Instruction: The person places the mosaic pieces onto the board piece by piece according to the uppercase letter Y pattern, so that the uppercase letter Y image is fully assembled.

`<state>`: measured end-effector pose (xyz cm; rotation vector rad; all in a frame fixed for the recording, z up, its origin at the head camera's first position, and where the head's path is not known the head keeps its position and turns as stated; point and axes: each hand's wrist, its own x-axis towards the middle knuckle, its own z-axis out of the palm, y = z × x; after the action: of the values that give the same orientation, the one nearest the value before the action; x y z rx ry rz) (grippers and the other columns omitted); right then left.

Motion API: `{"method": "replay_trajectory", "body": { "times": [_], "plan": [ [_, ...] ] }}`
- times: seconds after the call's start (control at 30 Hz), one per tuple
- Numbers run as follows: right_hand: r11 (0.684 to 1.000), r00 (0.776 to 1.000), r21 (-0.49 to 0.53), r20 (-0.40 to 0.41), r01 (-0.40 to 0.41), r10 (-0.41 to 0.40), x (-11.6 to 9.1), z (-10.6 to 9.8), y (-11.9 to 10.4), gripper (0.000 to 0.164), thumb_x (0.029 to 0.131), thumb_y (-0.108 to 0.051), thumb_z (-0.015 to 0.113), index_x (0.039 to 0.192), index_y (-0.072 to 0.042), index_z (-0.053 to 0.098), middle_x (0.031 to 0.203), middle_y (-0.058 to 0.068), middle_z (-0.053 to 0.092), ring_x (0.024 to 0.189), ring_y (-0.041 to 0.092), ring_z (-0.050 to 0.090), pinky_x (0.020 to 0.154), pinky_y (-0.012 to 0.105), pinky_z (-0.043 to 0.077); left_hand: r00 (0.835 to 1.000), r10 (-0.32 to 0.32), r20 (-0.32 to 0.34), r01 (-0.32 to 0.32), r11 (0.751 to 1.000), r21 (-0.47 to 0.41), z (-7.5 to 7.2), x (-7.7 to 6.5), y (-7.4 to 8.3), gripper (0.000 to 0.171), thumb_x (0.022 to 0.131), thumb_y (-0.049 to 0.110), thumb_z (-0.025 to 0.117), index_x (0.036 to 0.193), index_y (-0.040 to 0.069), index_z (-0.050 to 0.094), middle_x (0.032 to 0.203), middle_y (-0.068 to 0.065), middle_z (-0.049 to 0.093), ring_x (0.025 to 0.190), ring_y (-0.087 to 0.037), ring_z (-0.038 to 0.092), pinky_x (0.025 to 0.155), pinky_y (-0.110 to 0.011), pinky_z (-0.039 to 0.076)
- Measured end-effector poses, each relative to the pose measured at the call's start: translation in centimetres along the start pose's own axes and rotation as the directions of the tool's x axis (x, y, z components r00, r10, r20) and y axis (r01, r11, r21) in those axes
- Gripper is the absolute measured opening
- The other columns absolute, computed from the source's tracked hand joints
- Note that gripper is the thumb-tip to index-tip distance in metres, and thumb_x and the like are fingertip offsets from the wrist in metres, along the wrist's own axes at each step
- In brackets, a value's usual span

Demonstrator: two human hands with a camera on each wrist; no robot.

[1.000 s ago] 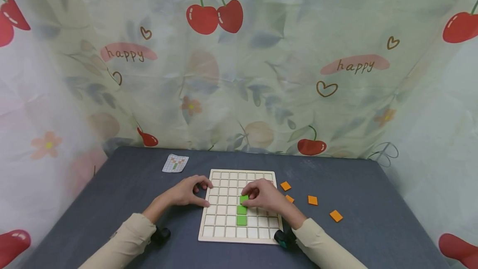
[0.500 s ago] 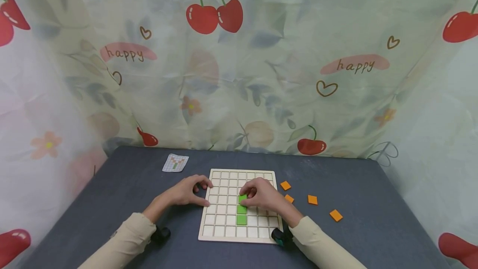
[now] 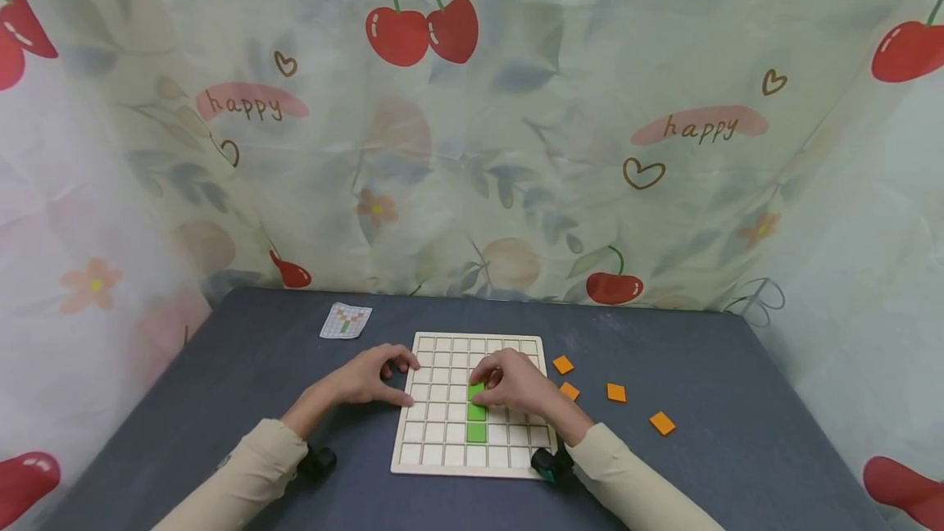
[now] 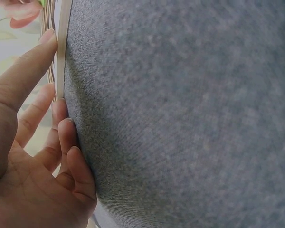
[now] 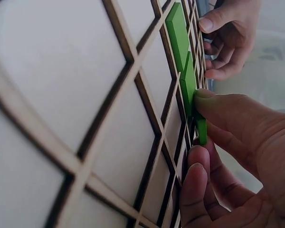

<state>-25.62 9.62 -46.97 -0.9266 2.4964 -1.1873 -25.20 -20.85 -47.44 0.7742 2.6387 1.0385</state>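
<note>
The right hand (image 3: 516,383) pinches a flat green square plastic-looking tile (image 3: 476,389), slid left now, in line with two green tiles (image 3: 476,433) below its thumb: nearly placed, it seems. The left hand (image 3: 369,376), spread wide, touches the pale wooden grid board (image 3: 435,433).

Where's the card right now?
Head view: the card lies toward the far left of the table, beyond the left hand and left of the board.

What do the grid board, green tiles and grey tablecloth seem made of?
Grid board: likely wood, matte; pale rim, browned strip edges.
Green tiles: plastic or painted wood, smooth; no visible grain.
Grey tablecloth: apparently fabric, dull; fine ribbed texture.
</note>
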Motion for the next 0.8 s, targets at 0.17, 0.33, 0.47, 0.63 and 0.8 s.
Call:
{"method": "replay_trajectory", "body": {
  "times": [0.17,0.33,0.47,0.63,0.8],
  "plan": [
    [1.0,1.0,0.006,0.003,0.001,-0.001,0.0,0.0,-0.1,0.018,0.083,-0.008,0.085,0.099,-0.005,0.078,0.089,0.001,0.071,0.076,0.016,0.061,0.068,0.03,0.05,1.0,-0.006,0.0,0.006,1.0,-0.001,-0.1,-0.1,0.2,0.045,0.082,0.025,0.088,0.118,0.01,0.066,0.105,-0.004,0.056,0.09,-0.023,0.052,0.082,-0.041,0.043],
    [1.0,1.0,0.023,0.006,0.009,-0.01,-0.1,-0.1,0.0,0.019,0.083,-0.009,0.085,0.1,-0.005,0.077,0.09,0.003,0.071,0.077,0.017,0.061,0.069,0.03,0.05,1.0,0.006,0.001,-0.006,1.0,0.001,0.0,0.0,0.1,0.045,0.082,0.024,0.088,0.118,0.01,0.066,0.105,-0.004,0.056,0.09,-0.023,0.052,0.082,-0.041,0.043],
    [0.999,1.0,0.047,0.009,0.019,-0.02,-0.3,-0.3,0.3,0.019,0.084,-0.009,0.084,0.102,-0.004,0.077,0.092,0.003,0.071,0.078,0.017,0.062,0.071,0.03,0.05,1.0,0.011,0.002,-0.011,1.0,-0.004,0.0,0.0,0.1,0.044,0.082,0.024,0.088,0.117,0.01,0.066,0.104,-0.003,0.056,0.09,-0.023,0.051,0.081,-0.04,0.043],
    [0.995,0.998,0.077,0.006,0.057,-0.057,-1.0,-1.0,0.8,0.019,0.086,-0.009,0.082,0.104,-0.004,0.076,0.098,0.005,0.072,0.08,0.017,0.064,0.074,0.03,0.052,1.0,0.009,0.0,-0.009,1.0,-0.002,0.0,0.0,0.1,0.044,0.082,0.025,0.088,0.117,0.01,0.066,0.104,-0.002,0.055,0.089,-0.023,0.051,0.081,-0.039,0.042],
    [0.993,0.997,0.093,-0.004,0.071,-0.071,-1.8,-1.9,1.3,0.019,0.088,-0.011,0.081,0.105,-0.003,0.076,0.098,0.005,0.072,0.08,0.018,0.064,0.073,0.031,0.052,1.0,0.011,-0.003,-0.011,1.0,0.002,0.0,-0.1,0.1,0.043,0.082,0.025,0.088,0.116,0.01,0.066,0.104,-0.003,0.056,0.089,-0.023,0.051,0.08,-0.039,0.043]
  ]
}}
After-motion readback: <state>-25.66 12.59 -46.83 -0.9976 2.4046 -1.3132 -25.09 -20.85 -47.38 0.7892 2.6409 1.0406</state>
